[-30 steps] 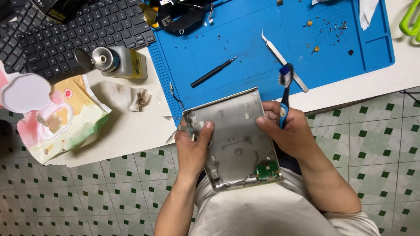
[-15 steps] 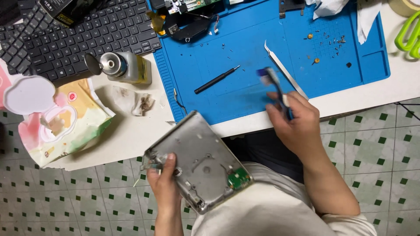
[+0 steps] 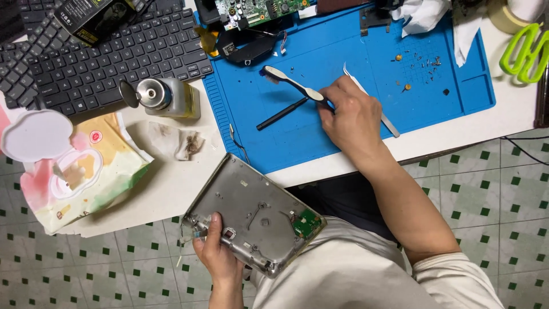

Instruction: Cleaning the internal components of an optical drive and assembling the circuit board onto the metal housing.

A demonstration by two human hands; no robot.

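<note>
While the left hand (image 3: 220,257) grips the metal casing's (image 3: 254,214) corner, the right hand (image 3: 351,117) pinches a toothbrush (image 3: 291,83) — bristles leftward.

Your right hand (image 3: 351,117) covers the toothbrush (image 3: 291,82) handle's end and the middle of the tweezers (image 3: 389,123); the green scissors (image 3: 523,48), keyboard (image 3: 103,57) and circuit board (image 3: 257,8) run off the frame, and the loose screws (image 3: 423,60) are too small to tell apart

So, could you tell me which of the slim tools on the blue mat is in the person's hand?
The toothbrush, gripped by the right hand; the black screwdriver and tweezers lie loose.
</note>
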